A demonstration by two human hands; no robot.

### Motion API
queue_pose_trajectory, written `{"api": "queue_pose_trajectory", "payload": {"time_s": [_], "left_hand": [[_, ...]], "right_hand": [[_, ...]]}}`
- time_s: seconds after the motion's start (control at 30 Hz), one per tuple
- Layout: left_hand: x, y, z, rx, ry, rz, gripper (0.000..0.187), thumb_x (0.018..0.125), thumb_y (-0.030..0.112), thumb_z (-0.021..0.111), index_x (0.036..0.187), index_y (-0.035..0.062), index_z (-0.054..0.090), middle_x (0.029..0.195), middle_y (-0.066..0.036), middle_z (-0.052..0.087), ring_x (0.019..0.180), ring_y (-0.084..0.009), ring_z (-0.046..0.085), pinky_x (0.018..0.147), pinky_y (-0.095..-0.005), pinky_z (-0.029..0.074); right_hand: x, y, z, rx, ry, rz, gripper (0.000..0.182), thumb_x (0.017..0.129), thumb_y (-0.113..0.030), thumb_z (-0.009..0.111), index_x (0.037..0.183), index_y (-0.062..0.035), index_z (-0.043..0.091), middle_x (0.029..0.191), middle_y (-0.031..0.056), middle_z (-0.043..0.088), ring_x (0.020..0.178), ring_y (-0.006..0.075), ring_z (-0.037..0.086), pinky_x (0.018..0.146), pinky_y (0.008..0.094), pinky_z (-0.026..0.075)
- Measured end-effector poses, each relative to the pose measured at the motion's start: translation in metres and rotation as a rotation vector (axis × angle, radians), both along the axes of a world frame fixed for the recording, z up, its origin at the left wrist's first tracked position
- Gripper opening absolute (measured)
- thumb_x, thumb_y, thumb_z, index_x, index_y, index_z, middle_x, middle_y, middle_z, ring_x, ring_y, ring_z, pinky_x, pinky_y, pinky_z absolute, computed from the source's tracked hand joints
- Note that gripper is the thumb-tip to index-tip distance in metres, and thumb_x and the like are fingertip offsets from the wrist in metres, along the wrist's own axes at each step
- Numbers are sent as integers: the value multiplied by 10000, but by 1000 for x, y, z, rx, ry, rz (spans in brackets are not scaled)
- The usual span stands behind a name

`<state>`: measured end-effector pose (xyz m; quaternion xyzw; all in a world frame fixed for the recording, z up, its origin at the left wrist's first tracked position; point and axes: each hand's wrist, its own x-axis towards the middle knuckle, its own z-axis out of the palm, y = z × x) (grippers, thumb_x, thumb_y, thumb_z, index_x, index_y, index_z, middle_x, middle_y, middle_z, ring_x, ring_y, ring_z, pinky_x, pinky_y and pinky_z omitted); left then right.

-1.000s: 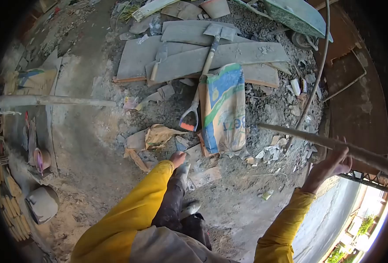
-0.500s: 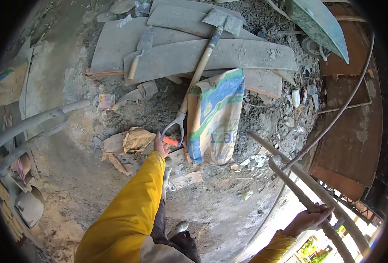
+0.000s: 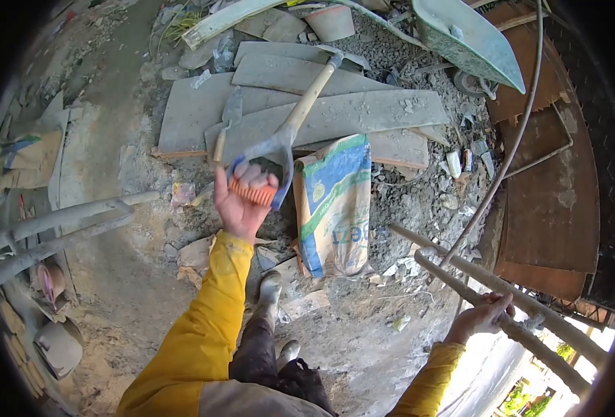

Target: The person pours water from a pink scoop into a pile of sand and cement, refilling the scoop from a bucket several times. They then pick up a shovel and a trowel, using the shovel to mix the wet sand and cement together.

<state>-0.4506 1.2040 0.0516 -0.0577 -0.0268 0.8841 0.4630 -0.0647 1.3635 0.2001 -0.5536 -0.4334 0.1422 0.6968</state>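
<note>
Left hand (image 3: 241, 201), yellow sleeve, fingers wrapped tight around the orange grip of a grey D-handled shovel with a pale wooden shaft (image 3: 300, 108). The shovel is lifted at the handle end; its shaft runs up and away over the grey cement-crusted boards (image 3: 363, 111), blade end near the top of the pile. Right hand (image 3: 484, 318) is clamped on a grey cement-smeared pole (image 3: 523, 333) at lower right, a second pole just beside it. A blue, green and white cement sack (image 3: 335, 201) lies on rubble just right of the shovel handle. A small trowel (image 3: 227, 121) rests on the boards. Green wheelbarrow (image 3: 467, 38) at top right.
</note>
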Motion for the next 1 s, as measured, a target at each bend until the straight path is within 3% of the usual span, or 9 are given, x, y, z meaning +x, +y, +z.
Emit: {"api": "queue_pose_trajectory", "payload": {"time_s": [0.13,0.17,0.23,0.27,0.33,0.5,0.63,0.77,1.0], "left_hand": [[-68,127,195,93,68,83,323,910,307,561,669,146,417,553,43,397,550,-135,458,705,-410,464],[-94,152,222,369,294,90,340,898,281,570,640,149,392,542,44,390,553,-138,460,692,-411,464],[-72,123,298,212,126,242,415,932,348,525,607,114,416,545,7,399,540,-158,442,682,-356,433],[-96,113,285,635,354,-90,444,928,378,495,570,159,350,517,33,361,543,-124,433,762,-423,436],[-17,37,304,308,177,158,338,888,259,585,638,169,375,565,64,396,574,-93,459,775,-375,447],[124,-125,247,200,181,-12,336,889,258,604,674,177,360,597,81,337,573,-86,408,858,-375,399],[127,-163,230,179,174,26,325,901,232,587,676,170,361,598,67,328,587,-92,409,862,-384,399],[91,-115,299,261,368,-44,332,911,237,565,670,156,353,600,56,333,579,-96,415,842,-375,411],[120,-103,490,598,611,-640,144,780,6,495,832,66,374,794,-43,390,782,-168,425,759,-333,407]], "right_hand": [[11,0,-4,-24,88,126,157,890,-113,625,885,-60,477,671,38,534,559,85,485,486,199,396],[13,1,-6,18,83,178,155,892,-109,617,876,-59,472,667,43,533,579,89,495,498,210,413],[11,-4,1,-30,36,230,152,892,-99,605,857,-54,465,664,51,536,593,99,500,518,220,435],[14,-4,0,-38,33,235,152,891,-98,602,850,-53,462,666,52,542,590,106,507,528,224,444],[17,0,-6,-36,12,225,149,882,-96,598,849,-48,461,676,55,566,588,128,545,541,256,471],[15,0,-7,-80,-56,187,178,884,-178,626,801,-49,536,666,19,575,572,91,520,539,245,437],[31,4,-15,-39,-41,453,245,852,-241,649,906,-7,600,643,30,590,534,126,523,509,274,430],[65,-73,-7,-53,-432,397,471,849,-273,648,1201,0,498,1071,174,545,918,248,605,802,360,467],[262,-346,-181,-922,-452,708,360,770,-233,641,1053,-14,608,912,185,665,852,310,650,761,377,503]]}}
